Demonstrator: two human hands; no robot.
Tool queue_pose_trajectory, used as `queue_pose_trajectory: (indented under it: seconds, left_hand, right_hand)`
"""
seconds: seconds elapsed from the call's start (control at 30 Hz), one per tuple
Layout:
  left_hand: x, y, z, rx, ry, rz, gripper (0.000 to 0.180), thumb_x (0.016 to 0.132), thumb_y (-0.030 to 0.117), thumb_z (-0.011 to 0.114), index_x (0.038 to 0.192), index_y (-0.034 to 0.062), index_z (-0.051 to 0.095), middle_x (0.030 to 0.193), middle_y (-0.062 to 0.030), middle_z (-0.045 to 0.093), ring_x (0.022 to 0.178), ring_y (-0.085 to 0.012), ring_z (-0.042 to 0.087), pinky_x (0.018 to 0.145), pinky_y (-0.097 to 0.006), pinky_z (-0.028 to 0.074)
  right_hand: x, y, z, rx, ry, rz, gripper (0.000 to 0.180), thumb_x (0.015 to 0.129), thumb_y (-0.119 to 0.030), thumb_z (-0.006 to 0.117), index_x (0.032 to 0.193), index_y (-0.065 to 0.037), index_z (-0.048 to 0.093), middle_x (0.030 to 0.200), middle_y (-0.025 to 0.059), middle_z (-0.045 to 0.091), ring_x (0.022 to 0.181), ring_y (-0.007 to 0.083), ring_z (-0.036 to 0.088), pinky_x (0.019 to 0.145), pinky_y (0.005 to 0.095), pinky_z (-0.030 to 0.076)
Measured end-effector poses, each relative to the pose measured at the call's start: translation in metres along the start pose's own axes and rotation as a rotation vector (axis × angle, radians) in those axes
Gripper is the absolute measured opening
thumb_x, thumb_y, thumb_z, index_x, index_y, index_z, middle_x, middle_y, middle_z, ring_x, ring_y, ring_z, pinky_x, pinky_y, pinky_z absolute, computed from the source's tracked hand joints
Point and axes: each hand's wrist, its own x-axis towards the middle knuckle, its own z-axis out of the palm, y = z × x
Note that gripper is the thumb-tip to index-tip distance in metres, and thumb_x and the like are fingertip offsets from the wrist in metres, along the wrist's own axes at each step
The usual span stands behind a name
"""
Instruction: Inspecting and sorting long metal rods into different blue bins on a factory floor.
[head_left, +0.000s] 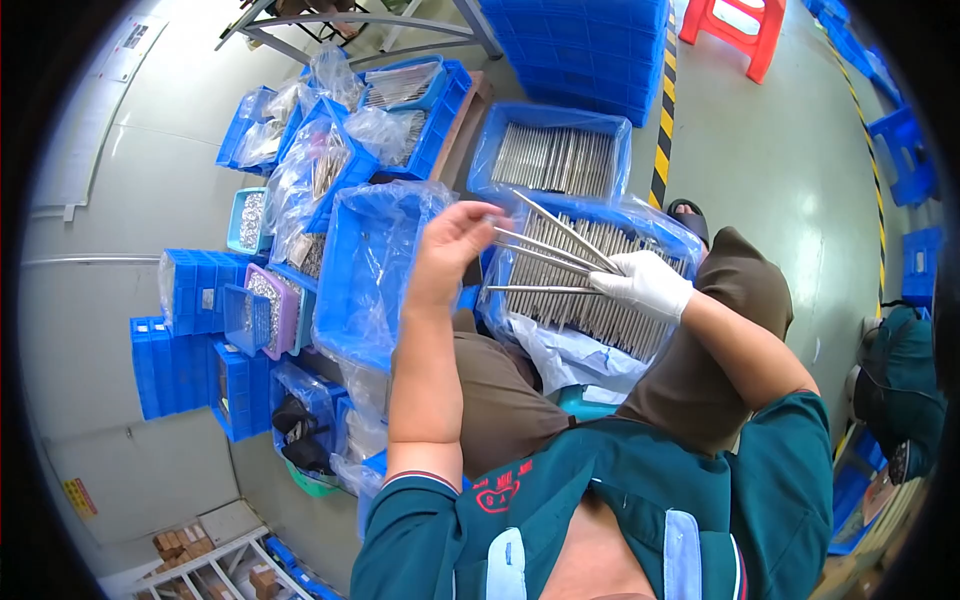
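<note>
the gloved right hand (645,283) grips thin metal rods (545,255); the bare left hand (450,250) pinches their tips. they look stiff, smooth, maybe slippery, so hold both ends.

The thin rods (545,255) fanning out between the hands are looking like bare metal, smooth and shining silver, and the right hand (645,283) is wearing a white glove of matt cloth while the left hand (447,250) is going bare. The crate (590,215) beneath them is showing as blue plastic lined with a clear, glossy, crinkled plastic bag (575,355). On the far right a red plastic stool (735,30) is gleaming on the smooth, dull grey floor (780,150).
</note>
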Motion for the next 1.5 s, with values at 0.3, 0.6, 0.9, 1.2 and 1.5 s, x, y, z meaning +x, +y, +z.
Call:
queue_pose_trajectory:
  seconds: [0.3, 0.6, 0.9, 1.2, 1.5]
  left_hand:
    - [-0.001, -0.005, -0.002, 0.014, 0.01, -0.038, 0.033, 0.091, 0.031, 0.057, 0.102, 0.0003, 0.059, 0.092, -0.0119, 0.067, 0.087, -0.0173, 0.063, 0.082, -0.029, 0.046]
    - [-0.005, -0.004, -0.002, -0.142, -0.089, -0.023, 0.022, 0.088, 0.016, 0.061, 0.103, 0.0003, 0.059, 0.096, -0.0118, 0.066, 0.093, -0.0168, 0.061, 0.086, -0.028, 0.046]
    - [-0.007, -0.005, -0.011, -0.039, -0.104, -0.102, 0.024, 0.087, 0.02, 0.063, 0.1, 0.0004, 0.059, 0.094, -0.0124, 0.066, 0.092, -0.0183, 0.062, 0.086, -0.029, 0.045]
    - [-0.013, -0.001, -0.015, -0.079, -0.188, -0.035, 0.024, 0.085, 0.017, 0.064, 0.103, 0.0019, 0.059, 0.1, -0.0119, 0.065, 0.097, -0.0202, 0.061, 0.09, -0.032, 0.045]
    - [-0.009, -0.015, -0.004, -0.289, -0.118, -0.129, 0.023, 0.091, 0.022, 0.057, 0.104, 0.003, 0.053, 0.092, -0.0114, 0.063, 0.085, -0.024, 0.066, 0.076, -0.033, 0.053]
  right_hand:
    - [-0.004, -0.007, 0.012, -0.138, -0.137, -0.109, 0.04, 0.089, -0.04, 0.054, 0.091, 0.0, 0.063, 0.068, 0.0142, 0.058, 0.063, 0.0214, 0.059, 0.064, 0.0337, 0.046]
    - [-0.004, -0.008, 0.005, -0.059, -0.27, 0.003, 0.042, 0.09, -0.041, 0.053, 0.091, 0.0, 0.063, 0.069, 0.0131, 0.059, 0.065, 0.0196, 0.058, 0.063, 0.034, 0.045]
    - [-0.003, -0.003, 0.017, -0.045, -0.223, -0.02, 0.044, 0.09, -0.045, 0.054, 0.084, -0.001, 0.061, 0.063, 0.0074, 0.054, 0.058, 0.0157, 0.052, 0.058, 0.0307, 0.044]
    - [-0.007, -0.006, 0.022, -0.119, -0.199, -0.083, 0.043, 0.09, -0.042, 0.054, 0.091, 0.001, 0.062, 0.065, 0.0114, 0.055, 0.06, 0.0197, 0.055, 0.06, 0.0332, 0.044]
    - [-0.001, 0.001, 0.017, 0.343, -0.332, 0.156, 0.036, 0.089, -0.041, 0.059, 0.084, -0.005, 0.063, 0.065, -0.003, 0.052, 0.057, 0.0056, 0.045, 0.051, 0.0216, 0.036]
